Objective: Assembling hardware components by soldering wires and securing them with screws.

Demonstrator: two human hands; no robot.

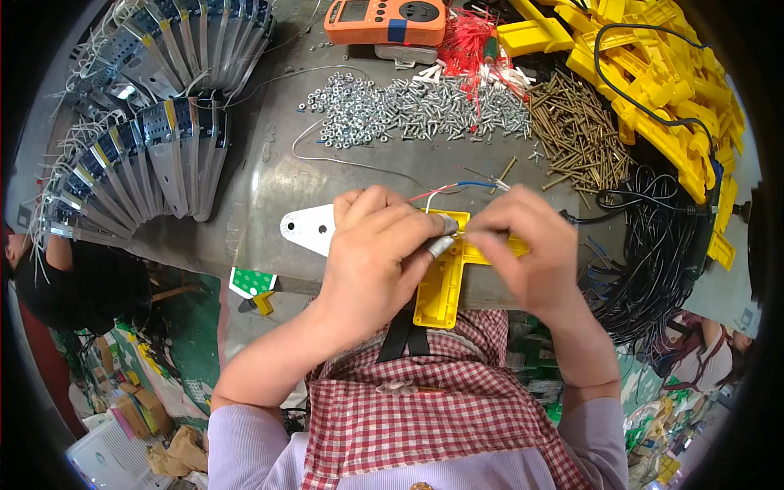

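A yellow plastic housing half (437, 298), T-shaped and hollow, lies at the bench's near edge. My left hand (371, 257) is closed at its upper end, with light wraps on two fingertips pressed against the housing. A white tapered plate (309, 226) with dark holes sticks out from under that hand. My right hand (527, 253) pinches thumb and forefinger together over the housing's side arm; whatever lies between them is hidden. Thin red, white and blue wires (465, 184) run just above the housing, between both hands.
Beyond my hands lie piles of nuts (347, 110), silver screws (457, 106) and brass-coloured screws (576, 131). An orange multimeter (384, 22) sits at the back. Yellow housings (653, 73) and black cables (653, 245) crowd the right. Fanned plate assemblies (155, 163) stand left. Other people are partly visible.
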